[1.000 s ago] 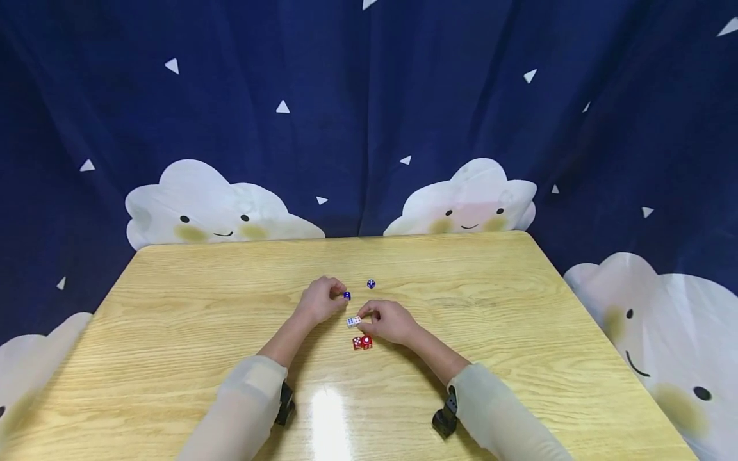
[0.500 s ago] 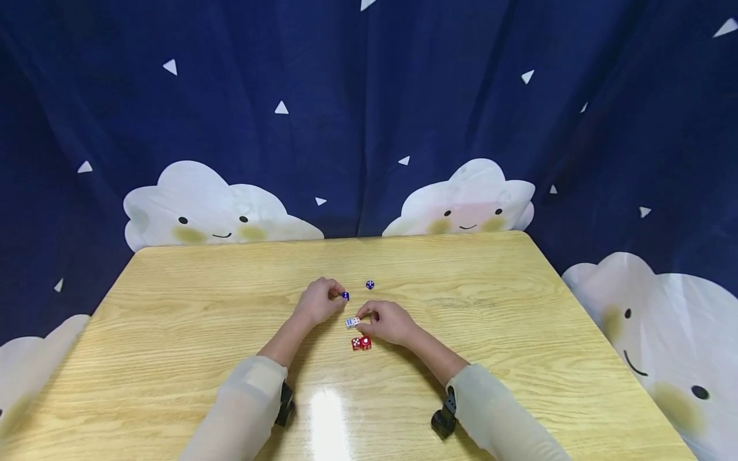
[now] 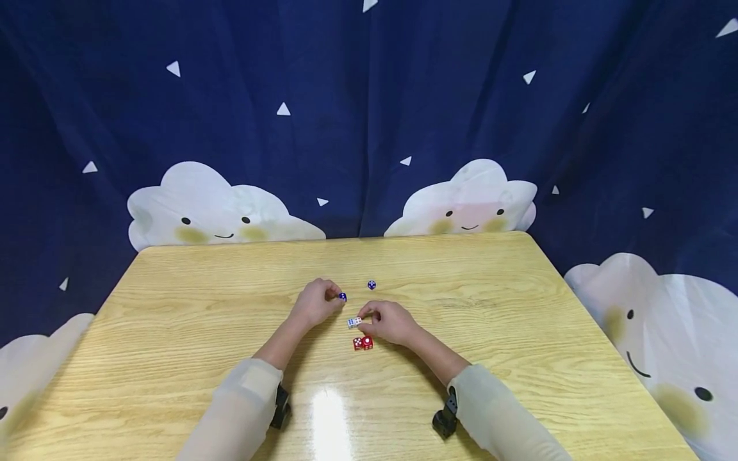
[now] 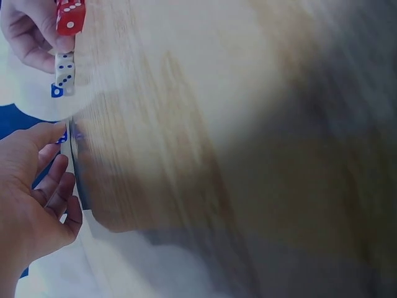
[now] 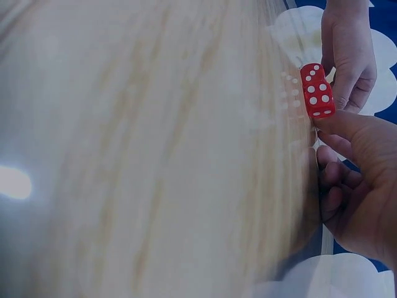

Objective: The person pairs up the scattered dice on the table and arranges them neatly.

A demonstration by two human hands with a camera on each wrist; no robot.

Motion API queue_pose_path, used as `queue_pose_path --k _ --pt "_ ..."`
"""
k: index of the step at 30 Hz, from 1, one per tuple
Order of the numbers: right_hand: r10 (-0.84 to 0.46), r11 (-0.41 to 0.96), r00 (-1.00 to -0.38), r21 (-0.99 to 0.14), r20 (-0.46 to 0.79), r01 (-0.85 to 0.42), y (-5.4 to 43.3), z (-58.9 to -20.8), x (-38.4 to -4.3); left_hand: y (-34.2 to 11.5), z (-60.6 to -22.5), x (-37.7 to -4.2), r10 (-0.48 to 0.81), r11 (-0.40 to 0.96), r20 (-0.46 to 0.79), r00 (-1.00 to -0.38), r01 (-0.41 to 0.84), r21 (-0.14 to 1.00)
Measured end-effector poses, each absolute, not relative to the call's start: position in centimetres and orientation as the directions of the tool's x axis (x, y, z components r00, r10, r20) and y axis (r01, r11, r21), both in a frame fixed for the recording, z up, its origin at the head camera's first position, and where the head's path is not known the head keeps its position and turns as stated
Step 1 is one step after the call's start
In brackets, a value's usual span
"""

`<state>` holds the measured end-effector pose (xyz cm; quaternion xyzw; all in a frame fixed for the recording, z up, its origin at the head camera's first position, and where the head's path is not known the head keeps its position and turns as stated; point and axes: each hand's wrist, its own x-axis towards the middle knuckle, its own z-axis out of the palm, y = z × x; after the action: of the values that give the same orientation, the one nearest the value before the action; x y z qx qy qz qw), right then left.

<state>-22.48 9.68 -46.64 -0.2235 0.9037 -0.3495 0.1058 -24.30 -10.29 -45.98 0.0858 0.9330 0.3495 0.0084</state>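
Observation:
My left hand (image 3: 316,303) pinches a small blue die (image 3: 343,297) between thumb and forefinger, close over the table. In the left wrist view that blue die (image 4: 62,136) is mostly covered by the fingertips. My right hand (image 3: 392,321) has its thumb and forefinger at the right one of two white dice (image 3: 354,322), which sit side by side. Just nearer to me lies a pair of red dice (image 3: 363,343); in the right wrist view the red dice (image 5: 317,90) hide the white ones. A second blue die (image 3: 371,284) rests farther back.
The wooden table (image 3: 490,288) reaches back to a dark blue curtain (image 3: 346,96) printed with clouds. Black wrist cameras, such as the right one (image 3: 445,419), hang below the sleeves. Light glares off the tabletop near the front.
My left hand has shifted slightly left with the blue die, widening its gap to the other blue die. The right hand, white dice and red dice keep their places.

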Motion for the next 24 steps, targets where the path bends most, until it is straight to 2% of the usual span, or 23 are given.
queue_pose_path --k 24 --pt "-0.471 0.665 -0.881 -0.670 -0.035 -0.329 9.6 -46.8 -22.7 -11.0 -45.8 -22.5 0.206 0.748 0.068 -0.976 0.202 0.633"
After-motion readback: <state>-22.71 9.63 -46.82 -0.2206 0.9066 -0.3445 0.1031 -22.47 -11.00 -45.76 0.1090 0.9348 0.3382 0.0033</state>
